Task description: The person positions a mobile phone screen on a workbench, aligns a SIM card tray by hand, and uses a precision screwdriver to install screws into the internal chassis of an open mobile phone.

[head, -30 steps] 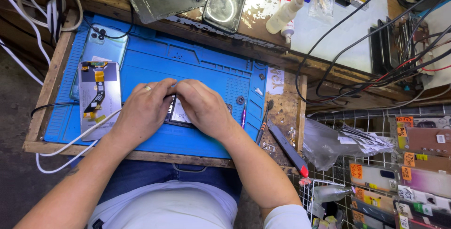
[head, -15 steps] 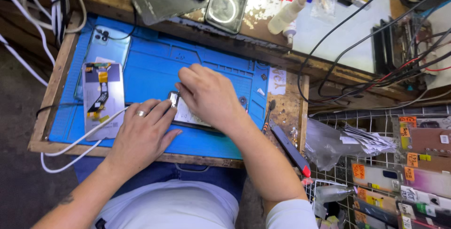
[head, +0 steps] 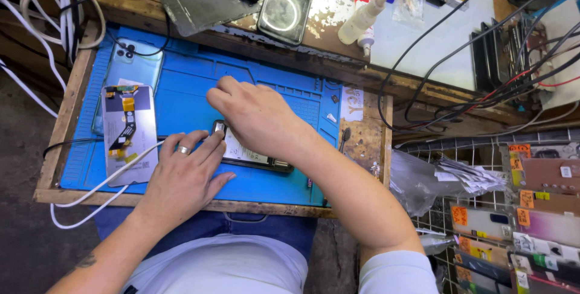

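A: Where does the opened phone (head: pixel 254 155) lie?

B: Flat on the blue work mat (head: pixel 181 89), near the mat's front edge, right between the two hands. Its long axis runs left to right, dipping slightly toward the right end.

A: Which hand is closer to it?

B: Both touch it. The left hand (head: pixel 184 176) lies open, palm down, fingers spread over the phone's left end, pressing rather than gripping. The right hand (head: pixel 257 116) arches over the middle from behind, fingers curled downward onto the upper left part; whether they pinch anything small I cannot tell, since the knuckles hide the tips.

A: So the phone sits under the right hand, and to the right of the left one?

B: Yes, the exposed right end pokes out past the right wrist.

A: And around it?

B: A detached back panel (head: pixel 128 131) with a yellow flex strip lies to the left on the mat, a white cable (head: pixel 103 182) crossing its lower part. Another pale blue phone (head: pixel 130 61) rests behind that.
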The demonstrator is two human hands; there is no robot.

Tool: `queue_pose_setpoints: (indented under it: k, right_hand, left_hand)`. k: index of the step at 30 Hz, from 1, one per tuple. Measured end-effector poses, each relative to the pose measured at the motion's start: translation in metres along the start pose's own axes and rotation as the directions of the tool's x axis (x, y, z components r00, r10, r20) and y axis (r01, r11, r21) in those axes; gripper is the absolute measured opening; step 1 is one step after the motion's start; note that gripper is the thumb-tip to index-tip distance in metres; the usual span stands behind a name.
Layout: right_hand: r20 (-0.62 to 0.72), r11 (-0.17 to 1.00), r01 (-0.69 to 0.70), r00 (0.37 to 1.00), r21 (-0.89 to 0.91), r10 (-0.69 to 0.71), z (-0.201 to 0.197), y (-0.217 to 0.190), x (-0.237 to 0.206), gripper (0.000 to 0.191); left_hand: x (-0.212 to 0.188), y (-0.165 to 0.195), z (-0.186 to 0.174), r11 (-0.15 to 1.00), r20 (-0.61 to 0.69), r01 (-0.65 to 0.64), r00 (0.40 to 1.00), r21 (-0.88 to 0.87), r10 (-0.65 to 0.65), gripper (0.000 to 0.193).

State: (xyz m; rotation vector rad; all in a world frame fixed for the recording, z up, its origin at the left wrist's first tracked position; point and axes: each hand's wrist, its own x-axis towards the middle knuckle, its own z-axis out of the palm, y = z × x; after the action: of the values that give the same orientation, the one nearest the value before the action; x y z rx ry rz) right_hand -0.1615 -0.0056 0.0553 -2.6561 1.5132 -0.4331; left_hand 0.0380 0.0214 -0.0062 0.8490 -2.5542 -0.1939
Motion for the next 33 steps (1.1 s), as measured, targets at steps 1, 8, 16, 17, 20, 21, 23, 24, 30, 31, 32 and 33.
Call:
queue_pose_setpoints:
  k: [1, 8, 16, 17, 20, 21, 23, 24, 30, 31, 32, 33]
  right_hand:
    - [0.031, 1.000, 0.004, 0.999, 0.019, -0.005, -0.0001, 0.0010, 0.0021, 0.018]
    - [-0.078, 0.998, 0.047, 0.996, -0.039, -0.049, 0.0016, 0.0007, 0.0048, 0.012]
    - [0.078, 0.991, -0.111, 0.990, -0.079, 0.117, 0.0074, -0.0024, 0.0038, 0.017]
    - [0.151, 0.974, -0.194, 0.966, -0.120, 0.211, 0.0069, -0.0024, 0.0034, 0.021]
    - [-0.110, 0.997, 0.072, 0.992, 0.032, -0.068, 0.0042, -0.0010, 0.0013, 0.016]
    - [-0.031, 1.000, -0.014, 0.999, -0.008, 0.014, 0.0051, -0.0017, 0.0026, 0.014]
    - [0.119, 0.979, -0.179, 0.974, -0.100, 0.191, 0.0068, -0.0027, 0.0039, 0.017]
    - [0.080, 0.989, -0.132, 0.987, -0.069, 0.137, 0.0073, -0.0028, 0.0034, 0.015]
    - [0.064, 0.992, -0.093, 0.993, -0.086, 0.099, 0.0088, -0.0021, 0.0026, 0.012]
    - [0.070, 0.990, -0.115, 0.990, -0.087, 0.121, 0.0090, -0.0023, 0.0040, 0.013]
    - [0.076, 0.987, -0.135, 0.987, -0.089, 0.142, 0.0091, -0.0029, 0.0052, 0.016]
    - [0.068, 0.990, -0.114, 0.990, -0.083, 0.120, 0.0088, -0.0034, 0.0059, 0.014]
  left_hand:
    - [0.0003, 0.0000, 0.0004, 1.000, 0.007, -0.005, 1.000, -0.008, 0.005, 0.051]
    - [0.0016, -0.0003, 0.0032, 1.000, 0.004, 0.001, 1.000, 0.000, -0.001, 0.052]
    - [-0.0003, -0.0006, 0.0055, 1.000, 0.023, -0.002, 1.000, 0.024, 0.002, 0.050]
    - [-0.0001, -0.0005, 0.0056, 1.000, 0.023, -0.003, 1.000, 0.026, 0.002, 0.049]
    - [0.0010, -0.0004, 0.0058, 1.000, 0.019, -0.005, 1.000, 0.025, 0.005, 0.049]
    - [0.0011, -0.0001, 0.0058, 1.000, 0.016, -0.002, 1.000, 0.021, 0.002, 0.048]
    - [0.0007, 0.0002, 0.0059, 1.000, 0.015, 0.004, 1.000, 0.010, -0.004, 0.048]
    - [0.0005, 0.0001, 0.0059, 1.000, 0.015, 0.002, 1.000, 0.004, -0.002, 0.048]
    - [0.0005, -0.0014, 0.0075, 1.000, 0.011, 0.003, 1.000, -0.003, -0.003, 0.048]
    - [0.0006, -0.0017, 0.0076, 1.000, 0.013, 0.001, 1.000, -0.009, -0.001, 0.048]
    - [0.0003, -0.0014, 0.0079, 1.000, 0.011, 0.000, 1.000, -0.014, 0.000, 0.049]
    - [0.0004, -0.0014, 0.0081, 1.000, 0.005, -0.001, 1.000, -0.016, 0.001, 0.050]
